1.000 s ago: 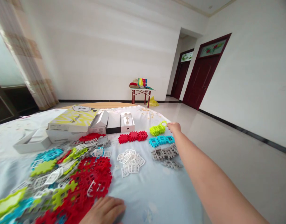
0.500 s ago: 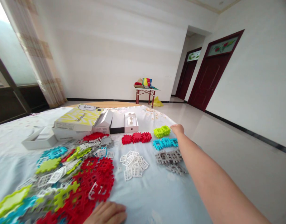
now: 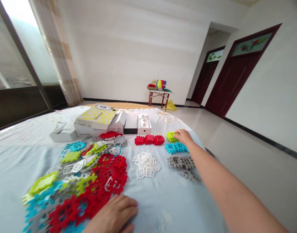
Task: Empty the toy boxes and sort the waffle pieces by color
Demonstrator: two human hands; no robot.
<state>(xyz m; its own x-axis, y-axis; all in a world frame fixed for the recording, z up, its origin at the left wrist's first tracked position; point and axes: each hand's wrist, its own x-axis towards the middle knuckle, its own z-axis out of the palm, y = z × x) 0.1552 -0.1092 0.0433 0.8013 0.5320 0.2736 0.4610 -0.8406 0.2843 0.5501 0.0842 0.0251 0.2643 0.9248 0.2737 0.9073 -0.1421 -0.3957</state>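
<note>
At the far right of the table, my right hand (image 3: 184, 137) reaches out with bent fingers closed at the right end of a short row of lime green interlocking building pieces (image 3: 171, 137). The fingertips hide that end of the row. Just nearer lie rows of blue pieces (image 3: 176, 148) and grey pieces (image 3: 181, 161). My left hand (image 3: 116, 212) rests on the cloth at the bottom, fingers stretched and holding nothing, beside a mixed heap with many red pieces (image 3: 100, 183).
White window-shaped pieces (image 3: 146, 165) are piled mid-table, with a red row (image 3: 149, 139) beyond them. Behind stand a yellow and white box (image 3: 96, 117) and several open white boxes (image 3: 63, 133). A small side table (image 3: 160, 92) is by the wall.
My right hand has moved from just right of the lime green row onto its end. The view has shifted, so the table's things appear further right. My left hand stays beside the heap.
</note>
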